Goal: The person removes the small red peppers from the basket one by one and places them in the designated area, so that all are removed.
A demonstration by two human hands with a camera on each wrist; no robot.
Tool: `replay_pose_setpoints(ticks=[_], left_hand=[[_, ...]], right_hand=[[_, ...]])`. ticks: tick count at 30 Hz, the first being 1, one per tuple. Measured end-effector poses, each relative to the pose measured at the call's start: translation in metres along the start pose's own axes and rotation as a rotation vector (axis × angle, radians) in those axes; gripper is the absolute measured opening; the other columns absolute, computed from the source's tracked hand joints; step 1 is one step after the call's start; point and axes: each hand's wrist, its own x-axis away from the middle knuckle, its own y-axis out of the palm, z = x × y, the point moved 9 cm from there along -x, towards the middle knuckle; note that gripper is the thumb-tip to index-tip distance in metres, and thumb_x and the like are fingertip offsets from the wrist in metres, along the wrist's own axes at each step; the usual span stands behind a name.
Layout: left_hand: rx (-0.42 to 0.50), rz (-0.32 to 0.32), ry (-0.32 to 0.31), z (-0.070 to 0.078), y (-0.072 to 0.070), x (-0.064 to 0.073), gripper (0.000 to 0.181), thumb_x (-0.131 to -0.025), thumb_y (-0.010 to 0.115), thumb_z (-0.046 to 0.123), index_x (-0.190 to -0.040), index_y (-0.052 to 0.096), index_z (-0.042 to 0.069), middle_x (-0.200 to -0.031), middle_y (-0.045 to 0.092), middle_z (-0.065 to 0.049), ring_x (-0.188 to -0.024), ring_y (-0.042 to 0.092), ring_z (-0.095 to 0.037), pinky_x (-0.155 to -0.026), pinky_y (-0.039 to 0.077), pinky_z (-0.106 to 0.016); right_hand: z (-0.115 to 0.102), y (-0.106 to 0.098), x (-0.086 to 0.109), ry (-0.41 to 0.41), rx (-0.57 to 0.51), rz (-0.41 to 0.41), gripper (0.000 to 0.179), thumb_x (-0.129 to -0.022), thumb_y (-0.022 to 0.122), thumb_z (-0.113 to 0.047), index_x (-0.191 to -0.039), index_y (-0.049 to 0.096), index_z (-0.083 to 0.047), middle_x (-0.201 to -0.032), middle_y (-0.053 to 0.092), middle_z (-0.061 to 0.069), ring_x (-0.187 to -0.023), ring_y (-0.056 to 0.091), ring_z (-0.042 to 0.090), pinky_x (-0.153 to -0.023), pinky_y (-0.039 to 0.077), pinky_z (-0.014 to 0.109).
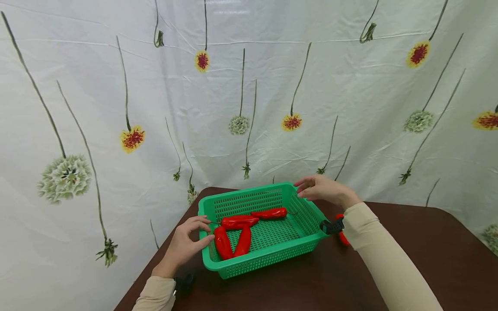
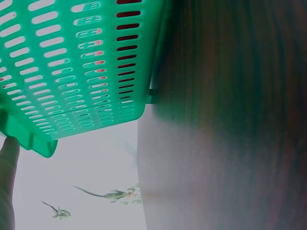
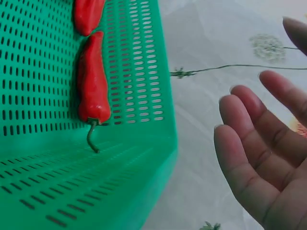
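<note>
Dark bench (image 1: 288, 289) holding a green basket (image 1: 268, 255); left hand (image 1: 182, 245) at its left rim, right hand (image 1: 328, 190) near its far-right corner, fingers parted, gripping nothing; four red peppers (image 1: 239, 222) inside; likely positioning the basket; next probably calls for grasping both ends.

Before you stands a rectangular green plastic basket (image 1: 268, 255), upright, with slotted walls. Inside lie four long, glossy red peppers (image 1: 239, 222): the farthest pepper (image 1: 272, 213) points its stem to your right, the second pepper (image 1: 233, 222) to your left, while the third pepper (image 1: 223, 243) and fourth pepper (image 1: 244, 242) converge toward you at the left end. Outside, on your right, a red thing (image 1: 344, 239) shows, partly hidden
</note>
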Motion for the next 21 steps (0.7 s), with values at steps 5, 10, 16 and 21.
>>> replay_pose_setpoints(ticks=[5, 10, 16, 21], left_hand=[[0.005, -0.004, -0.005, 0.001, 0.000, 0.000, 0.016, -0.081, 0.081, 0.008, -0.085, 0.071, 0.020, -0.112, 0.072, -0.011, -0.121, 0.060, -0.029, -0.097, 0.052, -0.055], [0.003, -0.003, -0.001, 0.002, -0.002, 0.000, 0.013, -0.080, 0.081, 0.007, -0.084, 0.071, 0.015, -0.111, 0.073, -0.010, -0.120, 0.060, -0.030, -0.096, 0.052, -0.058], [0.005, -0.007, -0.003, 0.001, -0.002, 0.001, 0.014, -0.080, 0.081, 0.007, -0.084, 0.071, 0.017, -0.111, 0.073, -0.009, -0.120, 0.060, -0.030, -0.096, 0.052, -0.057], [0.002, 0.000, 0.000, 0.000, -0.002, 0.000, 0.016, -0.080, 0.081, 0.007, -0.083, 0.071, 0.018, -0.111, 0.073, -0.011, -0.119, 0.061, -0.030, -0.095, 0.053, -0.056]], right_hand=[[0.006, 0.011, -0.020, 0.044, 0.021, -0.055, 0.052, -0.098, 0.063, -0.020, -0.145, 0.046, -0.003, -0.144, 0.051, 0.025, -0.131, 0.052, 0.040, -0.110, 0.042, 0.056], [0.011, 0.022, -0.038, 0.062, 0.030, -0.073, 0.050, -0.099, 0.063, -0.018, -0.143, 0.047, -0.002, -0.144, 0.052, 0.023, -0.130, 0.053, 0.039, -0.109, 0.044, 0.055], [0.013, 0.030, -0.052, 0.074, -0.010, -0.081, 0.048, -0.097, 0.064, -0.012, -0.141, 0.049, 0.000, -0.140, 0.053, 0.025, -0.125, 0.056, 0.036, -0.109, 0.043, 0.057], [0.016, 0.032, -0.058, 0.091, -0.003, -0.075, 0.047, -0.097, 0.063, -0.010, -0.141, 0.049, 0.001, -0.144, 0.048, 0.029, -0.124, 0.057, 0.034, -0.109, 0.041, 0.058]])
